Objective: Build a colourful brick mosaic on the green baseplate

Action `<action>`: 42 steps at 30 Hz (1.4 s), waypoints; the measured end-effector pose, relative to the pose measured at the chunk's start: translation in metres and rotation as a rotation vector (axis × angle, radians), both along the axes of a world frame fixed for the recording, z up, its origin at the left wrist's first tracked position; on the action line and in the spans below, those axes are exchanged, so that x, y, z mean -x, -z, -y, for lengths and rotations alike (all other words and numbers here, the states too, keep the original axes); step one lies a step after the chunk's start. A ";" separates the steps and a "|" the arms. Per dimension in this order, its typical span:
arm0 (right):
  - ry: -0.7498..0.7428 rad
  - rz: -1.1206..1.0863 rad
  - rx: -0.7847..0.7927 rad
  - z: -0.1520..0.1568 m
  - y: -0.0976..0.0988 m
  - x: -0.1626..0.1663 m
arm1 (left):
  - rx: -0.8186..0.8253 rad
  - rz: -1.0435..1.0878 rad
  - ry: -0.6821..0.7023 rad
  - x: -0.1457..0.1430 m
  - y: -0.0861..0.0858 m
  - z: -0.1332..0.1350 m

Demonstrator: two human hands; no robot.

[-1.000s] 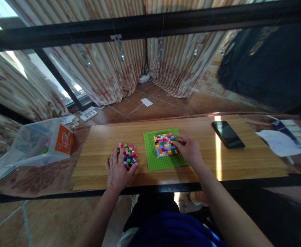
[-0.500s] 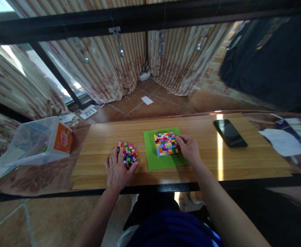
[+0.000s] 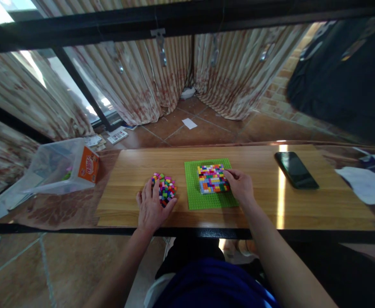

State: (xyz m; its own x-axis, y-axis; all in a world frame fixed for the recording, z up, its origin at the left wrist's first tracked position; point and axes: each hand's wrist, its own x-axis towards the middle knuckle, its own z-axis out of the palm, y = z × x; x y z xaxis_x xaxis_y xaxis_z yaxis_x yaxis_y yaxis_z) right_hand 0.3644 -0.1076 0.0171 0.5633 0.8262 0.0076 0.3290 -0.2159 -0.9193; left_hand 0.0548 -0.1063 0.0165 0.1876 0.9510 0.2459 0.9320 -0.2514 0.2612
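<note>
A many-coloured block of toy building bricks (image 3: 213, 179) sits on a green studded baseplate (image 3: 194, 201) on the table. My right hand (image 3: 241, 184) is at the block's right edge, with thumb and fingertips pinched together against it. Whatever is between those fingertips is too small or hidden to make out. To the left lies a pile of small loose bricks (image 3: 167, 188) in mixed colours. My left hand (image 3: 152, 207) rests at the pile's near left side with fingers spread, partly covering it.
On the wooden board (image 3: 126, 171), a black phone (image 3: 296, 170) lies to the right. Further right are white papers (image 3: 356, 184). A clear plastic box (image 3: 59, 167) with an orange label stands at the left, a few bricks inside. Curtains (image 3: 168, 85) hang beyond the table.
The whole view has shifted slightly, so things appear further right. Both hands keep nearly the same places, the left at the loose pile and the right at the block's edge.
</note>
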 end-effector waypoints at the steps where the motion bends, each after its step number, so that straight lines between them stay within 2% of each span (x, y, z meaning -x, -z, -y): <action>1: -0.004 -0.001 0.004 0.000 0.000 0.000 | 0.001 0.008 0.001 0.000 0.000 0.000; 4: -0.012 -0.053 0.004 0.001 0.000 -0.003 | 0.005 0.051 0.000 0.000 0.001 0.001; 7: 0.052 -0.138 -0.020 0.007 -0.002 -0.006 | 0.012 0.157 0.002 0.005 0.003 0.001; 9: 0.101 -0.055 -0.051 0.014 -0.007 -0.003 | 0.019 0.268 0.006 0.012 0.004 -0.001; 11: 0.077 0.144 -0.094 0.021 -0.018 0.008 | 0.021 0.376 -0.007 0.020 0.004 -0.005; 13: -0.004 0.276 -0.158 0.027 -0.030 0.029 | 0.021 0.441 -0.027 0.028 0.002 -0.013; 16: -0.366 0.372 -0.248 0.029 -0.042 0.073 | 0.035 0.456 -0.006 0.033 -0.004 -0.033; 18: -0.554 0.445 -0.200 0.024 -0.043 0.103 | 0.057 0.441 0.072 0.031 -0.007 -0.048; 20: -0.624 0.518 -0.093 0.014 -0.038 0.125 | 0.086 0.413 0.172 0.026 -0.008 -0.061; 23: -0.692 0.606 0.043 -0.004 -0.030 0.141 | 0.140 0.368 0.257 0.018 -0.006 -0.072; 27: -0.737 0.661 0.134 -0.025 -0.027 0.147 | 0.195 0.356 0.309 0.016 -0.006 -0.073; 32: -0.846 0.675 0.132 -0.044 -0.028 0.148 | 0.248 0.464 0.340 0.019 -0.011 -0.069; 42: -0.825 0.717 0.176 -0.063 -0.024 0.154 | 0.198 0.552 0.324 0.018 -0.005 -0.064</action>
State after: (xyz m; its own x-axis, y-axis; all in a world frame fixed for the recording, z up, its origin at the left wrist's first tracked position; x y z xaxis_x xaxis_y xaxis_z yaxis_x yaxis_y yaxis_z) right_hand 0.2103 -0.0446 0.0410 -0.2491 0.9675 -0.0427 0.8758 0.2062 -0.4363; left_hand 0.0369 -0.0423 0.0215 0.3675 0.9050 0.2144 0.5340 -0.3941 0.7480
